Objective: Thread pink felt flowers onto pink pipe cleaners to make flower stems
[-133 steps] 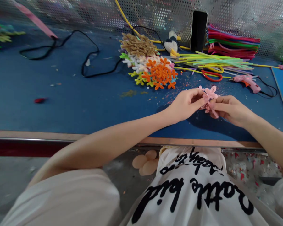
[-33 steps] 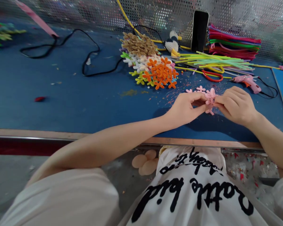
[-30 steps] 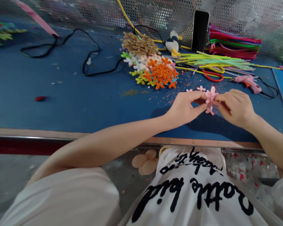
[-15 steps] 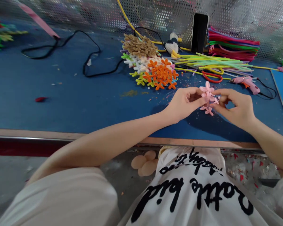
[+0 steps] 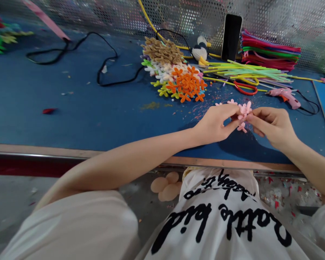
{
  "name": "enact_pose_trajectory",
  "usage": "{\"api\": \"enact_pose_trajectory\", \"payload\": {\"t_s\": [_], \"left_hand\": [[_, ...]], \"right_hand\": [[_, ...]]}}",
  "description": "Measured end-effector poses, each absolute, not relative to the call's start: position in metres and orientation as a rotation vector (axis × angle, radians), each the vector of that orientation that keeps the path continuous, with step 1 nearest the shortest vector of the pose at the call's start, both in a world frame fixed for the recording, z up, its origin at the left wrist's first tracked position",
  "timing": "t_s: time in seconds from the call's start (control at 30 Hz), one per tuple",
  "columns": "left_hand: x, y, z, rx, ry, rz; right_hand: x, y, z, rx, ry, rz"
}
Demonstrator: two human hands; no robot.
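Between my two hands, above the blue tabletop, is a bunch of small pink pipe-cleaner flowers (image 5: 243, 111). My left hand (image 5: 216, 121) is closed round the bunch from the left, and a few pink petals show past its far side. From the right, the thumb and index finger of my right hand (image 5: 273, 124) pinch the bunch. The fingertips hide part of it. Left of and beyond my hands lies a heap of pipe-cleaner flowers (image 5: 186, 85), orange in front, with white, yellow-green and brown ones.
Behind the hands are loose yellow and green pipe cleaners (image 5: 249, 70), red-handled scissors (image 5: 245, 88) and a pink glue gun (image 5: 285, 96). A phone (image 5: 231, 38) leans on the mesh beside a red bundle of pipe cleaners (image 5: 271, 52). A black cord (image 5: 100, 72) snakes across the left.
The pink bunch has turned in my hands, with some flowers now showing beyond my left hand. My right fingers have closed in nearer to my left.
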State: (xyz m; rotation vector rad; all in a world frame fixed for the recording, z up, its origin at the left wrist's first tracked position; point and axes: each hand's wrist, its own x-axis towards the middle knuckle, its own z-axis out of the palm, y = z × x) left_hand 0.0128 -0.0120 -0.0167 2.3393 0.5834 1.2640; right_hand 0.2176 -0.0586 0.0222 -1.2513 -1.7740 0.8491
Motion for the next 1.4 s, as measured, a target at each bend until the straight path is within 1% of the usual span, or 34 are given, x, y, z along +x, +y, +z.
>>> {"api": "enact_pose_trajectory", "payload": {"t_s": [0.07,0.1,0.17,0.3,0.37,0.4,0.47,0.6,0.67,0.73,0.83,1.0,1.27,1.33,1.4], "left_hand": [[0.013,-0.011,-0.019,2.392,0.590,1.281],[0.013,-0.012,-0.020,2.385,0.601,1.283],[0.014,-0.013,-0.020,2.308,0.642,1.264],[0.016,-0.015,-0.020,2.027,0.682,1.185],[0.016,-0.015,-0.020,1.937,0.679,1.190],[0.016,-0.015,-0.021,1.923,0.681,1.204],[0.015,-0.016,-0.020,1.963,0.693,1.217],[0.013,-0.019,-0.016,2.119,0.683,1.228],[0.014,-0.018,-0.015,2.034,0.669,1.243],[0.016,-0.016,-0.017,1.832,0.678,1.242],[0.021,-0.013,-0.020,1.533,0.697,1.218],[0.023,-0.013,-0.019,1.351,0.677,1.131],[0.019,-0.011,-0.011,1.328,0.759,0.984],[0.019,-0.012,-0.009,1.300,0.762,0.949],[0.019,-0.013,-0.007,1.270,0.755,0.922]], "right_hand": [[0.218,-0.056,0.022,-1.268,-1.649,1.100],[0.219,-0.054,0.022,-1.267,-1.640,1.129],[0.221,-0.052,0.022,-1.261,-1.728,1.003],[0.224,-0.051,0.024,-1.164,-1.999,0.534],[0.223,-0.053,0.025,-1.133,-2.038,0.455],[0.223,-0.053,0.026,-1.142,-2.027,0.479],[0.221,-0.054,0.028,-1.185,-1.937,0.673],[0.218,-0.049,0.029,-1.226,-1.498,1.388],[0.217,-0.046,0.028,-1.224,-1.347,1.528],[0.217,-0.045,0.026,-1.204,-1.359,1.427],[0.216,-0.048,0.023,-1.209,-1.558,1.149],[0.215,-0.054,0.018,-1.324,-1.773,0.795],[0.220,-0.050,0.014,-1.291,-2.010,0.408],[0.220,-0.050,0.014,-1.276,-2.007,0.370],[0.220,-0.049,0.013,-1.271,-1.959,0.410]]}}
